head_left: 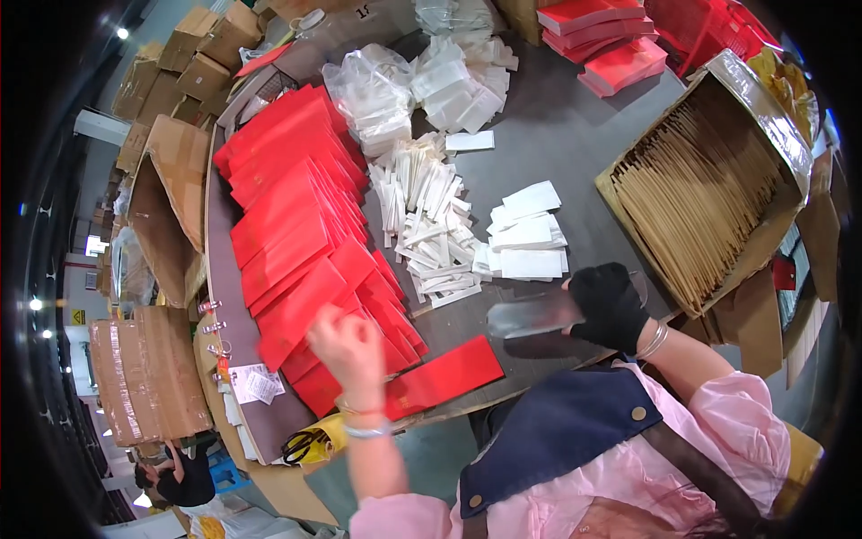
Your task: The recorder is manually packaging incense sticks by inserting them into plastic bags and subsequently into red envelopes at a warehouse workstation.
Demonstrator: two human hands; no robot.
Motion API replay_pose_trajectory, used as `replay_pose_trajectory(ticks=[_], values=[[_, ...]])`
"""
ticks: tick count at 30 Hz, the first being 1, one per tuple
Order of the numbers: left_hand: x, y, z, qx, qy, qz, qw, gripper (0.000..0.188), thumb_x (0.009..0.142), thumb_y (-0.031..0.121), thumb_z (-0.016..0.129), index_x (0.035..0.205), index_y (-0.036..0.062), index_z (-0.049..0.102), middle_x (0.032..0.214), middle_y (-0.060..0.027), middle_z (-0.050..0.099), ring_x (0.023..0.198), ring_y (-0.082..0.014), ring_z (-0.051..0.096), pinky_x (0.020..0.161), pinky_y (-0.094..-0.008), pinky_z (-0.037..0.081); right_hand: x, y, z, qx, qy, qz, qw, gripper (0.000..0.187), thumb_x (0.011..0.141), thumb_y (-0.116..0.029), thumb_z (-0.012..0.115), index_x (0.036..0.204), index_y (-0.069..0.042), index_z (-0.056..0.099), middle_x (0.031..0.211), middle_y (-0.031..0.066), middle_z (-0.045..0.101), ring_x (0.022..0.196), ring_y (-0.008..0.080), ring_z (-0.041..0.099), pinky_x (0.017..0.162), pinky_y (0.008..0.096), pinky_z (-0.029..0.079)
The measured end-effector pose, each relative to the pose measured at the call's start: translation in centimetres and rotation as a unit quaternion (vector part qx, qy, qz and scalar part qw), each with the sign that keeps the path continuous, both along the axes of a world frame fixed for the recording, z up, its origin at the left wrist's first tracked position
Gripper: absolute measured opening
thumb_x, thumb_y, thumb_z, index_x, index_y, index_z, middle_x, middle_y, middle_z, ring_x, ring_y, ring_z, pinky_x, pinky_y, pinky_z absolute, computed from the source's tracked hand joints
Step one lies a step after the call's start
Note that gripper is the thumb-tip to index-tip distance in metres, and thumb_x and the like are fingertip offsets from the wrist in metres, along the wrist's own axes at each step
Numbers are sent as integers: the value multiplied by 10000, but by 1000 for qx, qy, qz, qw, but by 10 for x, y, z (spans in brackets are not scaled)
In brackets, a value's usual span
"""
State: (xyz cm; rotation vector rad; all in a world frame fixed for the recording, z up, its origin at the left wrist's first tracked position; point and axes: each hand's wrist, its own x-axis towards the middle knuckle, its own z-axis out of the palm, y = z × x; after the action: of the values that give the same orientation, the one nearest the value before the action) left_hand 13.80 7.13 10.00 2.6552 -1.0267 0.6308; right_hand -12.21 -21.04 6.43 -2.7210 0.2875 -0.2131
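Everything here is placed against the grey table that fills the middle of the view. Off its left edge stand open and taped cardboard boxes, and another person bends low beyond the table's lower left corner. A pair of scissors lies at the table's near left edge, just beside some paper slips. Along the left half of the table runs a long overlapping spread of red envelopes. The left hand hovers over the near end of that spread, blurred, fingers curled; whether it grips anything cannot be told. One red envelope lies flat by itself at the table's near edge, just right of the left hand and touching the end of the spread. In the table's middle sits a heap of white paper strips, with small stacks of white packets just to its right and clear plastic bags of white pieces toward the far side. The right hand, in a black glove, is closed around a clear plastic sleeve held just above the table near its front edge, right of the lone red envelope. On the table's right side an open cardboard box is packed with brown paper pieces, and more red stacks lie at the far right corner
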Motion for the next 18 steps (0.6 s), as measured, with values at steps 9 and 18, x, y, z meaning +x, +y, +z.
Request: replay_pose_trajectory(ticks=[9, 18], values=[[-129, -22, -101, -166, 307, -17, 937, 330, 659, 210, 859, 775, 55, 591, 1131, -153, 554, 1116, -344, 483, 971, -451, 388, -3, 7, 6, -56, 87, 55, 993, 628, 638, -457, 784, 1113, -90, 598, 1050, 97, 584, 1009, 280, 555, 965, 451, 344], [-129, -26, -98, -166, 338, -53, 925, 403, 681, 202, 838, 960, 44, 594, 1156, -172, 548, 1139, -364, 473, 990, -459, 377, 43, 59, -34, 15, 188, 150, 971, 630, 698, -567, 696, 1112, -98, 621, 1104, 127, 589, 1056, 333, 535, 901, 493, 372]])
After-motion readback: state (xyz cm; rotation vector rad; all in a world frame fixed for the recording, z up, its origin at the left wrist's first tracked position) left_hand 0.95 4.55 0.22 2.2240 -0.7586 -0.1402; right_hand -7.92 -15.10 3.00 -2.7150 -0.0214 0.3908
